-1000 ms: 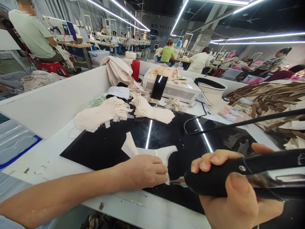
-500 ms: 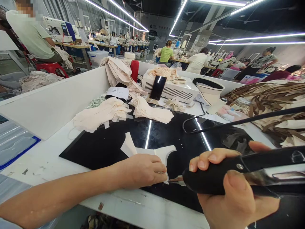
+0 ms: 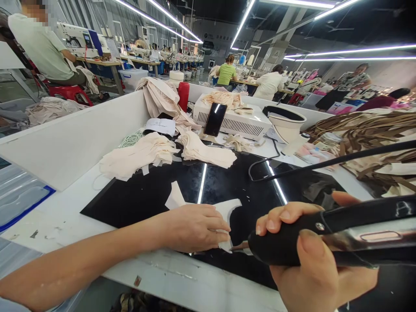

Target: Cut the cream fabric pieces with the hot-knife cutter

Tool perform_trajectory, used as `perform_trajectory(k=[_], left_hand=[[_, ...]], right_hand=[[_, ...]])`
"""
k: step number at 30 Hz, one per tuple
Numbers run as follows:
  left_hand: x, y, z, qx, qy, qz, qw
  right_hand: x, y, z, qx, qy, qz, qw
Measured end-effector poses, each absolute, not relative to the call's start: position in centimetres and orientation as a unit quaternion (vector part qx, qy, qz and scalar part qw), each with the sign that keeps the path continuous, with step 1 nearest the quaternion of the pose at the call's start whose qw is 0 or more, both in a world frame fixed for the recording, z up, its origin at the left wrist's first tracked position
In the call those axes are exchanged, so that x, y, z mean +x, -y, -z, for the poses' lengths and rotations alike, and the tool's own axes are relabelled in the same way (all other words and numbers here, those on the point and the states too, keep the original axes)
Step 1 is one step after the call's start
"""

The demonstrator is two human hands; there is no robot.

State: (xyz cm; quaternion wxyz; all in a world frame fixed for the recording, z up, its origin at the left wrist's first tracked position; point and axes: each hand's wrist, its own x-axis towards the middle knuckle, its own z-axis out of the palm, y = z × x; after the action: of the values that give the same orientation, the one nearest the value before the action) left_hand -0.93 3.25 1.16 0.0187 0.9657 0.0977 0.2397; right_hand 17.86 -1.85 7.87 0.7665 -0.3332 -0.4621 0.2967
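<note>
My left hand (image 3: 195, 227) lies flat on a pale cut fabric piece (image 3: 227, 209), pressing it to the glossy black mat (image 3: 146, 199). My right hand (image 3: 312, 268) grips a black corded cutting tool (image 3: 325, 236). Its metal tip (image 3: 242, 247) sits at the fabric's lower right corner, just beside my left fingertips. The tool's black cord (image 3: 325, 164) runs across the mat to the right.
Stacks of cream fabric pieces (image 3: 139, 154) lie at the mat's far edge. Behind them stand a white box with a phone (image 3: 216, 119) leaning on it, a red bottle (image 3: 184, 95) and a white bowl (image 3: 287, 121). Brown strips (image 3: 364, 130) pile at right. Other people sit at distant tables.
My left hand and the fabric piece have shifted slightly away from me on the mat, and the tool has followed, its tip staying at the fabric's corner.
</note>
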Motion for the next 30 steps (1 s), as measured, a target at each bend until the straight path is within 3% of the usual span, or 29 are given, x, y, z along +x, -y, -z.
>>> perform_trajectory(k=[9, 16, 30], left_hand=[[-1.2, -3.2, -1.7, 0.968, -0.085, -0.206, 0.119], [-1.4, -2.4, -2.7, 0.949, -0.067, -0.219, 0.215], [1.5, -3.7, -2.8, 0.971, -0.134, -0.197, 0.009]], right_hand=[[18.6, 2.9, -7.8, -0.331, 0.478, -0.311, 0.752], [20.8, 1.0, -8.0, -0.338, 0.448, -0.245, 0.791], [21.5, -2.3, -5.8, -0.310, 0.475, -0.259, 0.782]])
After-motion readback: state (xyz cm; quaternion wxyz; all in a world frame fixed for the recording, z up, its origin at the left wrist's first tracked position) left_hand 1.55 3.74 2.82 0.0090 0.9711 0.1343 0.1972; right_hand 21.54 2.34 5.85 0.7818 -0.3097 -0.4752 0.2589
